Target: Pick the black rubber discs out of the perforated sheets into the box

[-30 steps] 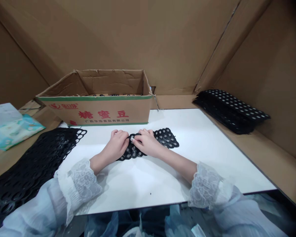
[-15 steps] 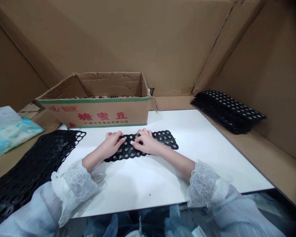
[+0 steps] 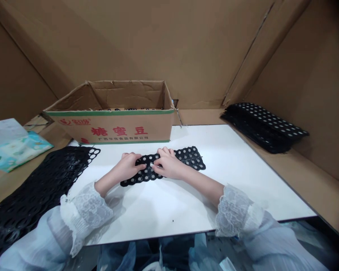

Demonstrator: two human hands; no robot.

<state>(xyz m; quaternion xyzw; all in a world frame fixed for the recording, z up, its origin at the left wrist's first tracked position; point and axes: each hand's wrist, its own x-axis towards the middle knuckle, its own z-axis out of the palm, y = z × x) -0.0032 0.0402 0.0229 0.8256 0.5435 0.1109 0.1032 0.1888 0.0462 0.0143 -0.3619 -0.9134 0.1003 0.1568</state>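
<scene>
A black strip with rows of pale round dots (image 3: 190, 158) lies on the white board (image 3: 158, 210). My left hand (image 3: 128, 166) is on the strip's left part, thumb and fingers closed on its upper edge. Near the strip's middle, my right hand (image 3: 168, 164) rests with curled fingers; a small white piece (image 3: 151, 165) shows at its thumb and fingertip. The two thumbs are close together over the strip. Parts of the strip are hidden beneath both hands.
Behind the strip is an open cardboard box (image 3: 113, 128) with dark pieces inside. A black holed sheet (image 3: 42, 184) spreads at the left, beside a blue-green packet (image 3: 19, 148). A stack of dotted black strips (image 3: 265, 126) lies at the right, near the cardboard wall.
My left thumb has moved slightly right along the strip, closer to my right thumb. The view has shifted a little; the right hand has hardly moved.
</scene>
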